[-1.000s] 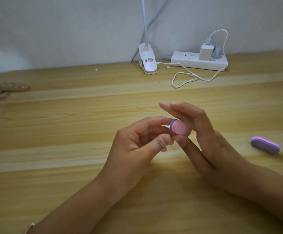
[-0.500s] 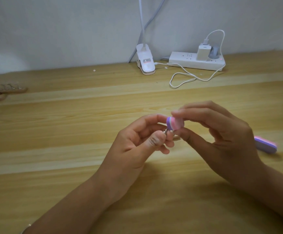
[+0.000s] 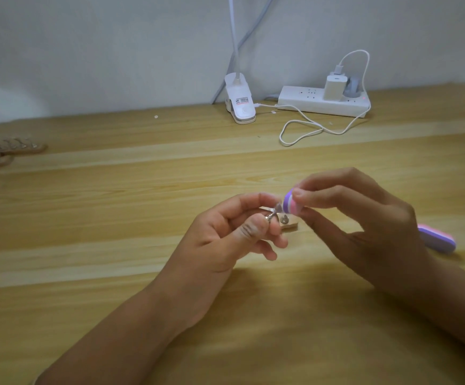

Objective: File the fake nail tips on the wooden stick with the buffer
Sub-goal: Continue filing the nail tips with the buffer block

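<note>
Buffer (image 3: 291, 204), a small pink and purple block, is pinched between the thumb and fingertips of the right hand (image 3: 364, 220). Its end sits against a clear fake nail tip (image 3: 278, 209), which the left hand (image 3: 225, 232) pinches just beside it above the wooden surface (image 3: 114, 259). The end of a wooden stick (image 3: 375, 225) shows between the hands, a second buffer (image 3: 436, 239) lies just past the right hand, and far beyond both stand a clip lamp (image 3: 239, 105) and power strip (image 3: 309, 102).
</note>
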{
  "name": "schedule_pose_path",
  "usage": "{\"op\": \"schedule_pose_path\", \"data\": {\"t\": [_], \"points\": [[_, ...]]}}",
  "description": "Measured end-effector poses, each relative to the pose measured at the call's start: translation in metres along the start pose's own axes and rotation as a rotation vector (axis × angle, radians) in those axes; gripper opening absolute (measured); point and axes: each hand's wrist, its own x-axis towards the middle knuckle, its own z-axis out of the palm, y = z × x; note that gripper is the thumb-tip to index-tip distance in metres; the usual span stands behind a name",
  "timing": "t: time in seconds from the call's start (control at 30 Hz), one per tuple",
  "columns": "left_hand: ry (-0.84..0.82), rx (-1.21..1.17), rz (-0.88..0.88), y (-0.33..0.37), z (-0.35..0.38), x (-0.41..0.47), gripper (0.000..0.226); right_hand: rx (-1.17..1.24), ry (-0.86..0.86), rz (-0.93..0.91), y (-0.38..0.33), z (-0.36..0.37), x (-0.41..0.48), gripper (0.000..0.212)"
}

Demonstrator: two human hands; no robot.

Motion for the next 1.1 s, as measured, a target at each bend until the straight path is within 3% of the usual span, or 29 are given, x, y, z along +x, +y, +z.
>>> {"op": "schedule_pose_path", "data": {"t": [0.1, 0.23, 0.37, 0.53, 0.7, 0.83, 1.1], "points": [[0.01, -0.022, -0.018, 0.001, 0.0, 0.001, 0.024, 0.022, 0.048, 0.023, -0.001, -0.003, 0.001, 0.02], [-0.007, -0.011, -0.038, 0.001, 0.0, -0.001, 0.027, 0.005, -0.024, -0.115, -0.006, 0.0, -0.003, 0.012], [0.008, -0.024, -0.058, 0.003, 0.0, -0.001, 0.025, -0.045, -0.011, -0.038, 0.004, -0.001, -0.001, 0.011], [-0.02, -0.019, -0.07, 0.003, 0.002, -0.001, 0.028, -0.01, -0.034, -0.119, -0.004, 0.002, -0.004, 0.009], [0.003, -0.027, -0.074, 0.004, 0.002, -0.001, 0.022, -0.025, 0.018, -0.042, 0.002, 0.001, -0.002, 0.006], [0.005, -0.006, -0.074, 0.002, 0.002, -0.001, 0.021, -0.051, -0.026, -0.15, -0.004, 0.004, -0.006, 0.008], [0.026, -0.006, -0.053, 0.003, -0.001, 0.001, 0.02, -0.021, 0.018, -0.029, 0.002, 0.004, -0.002, 0.005]]}}
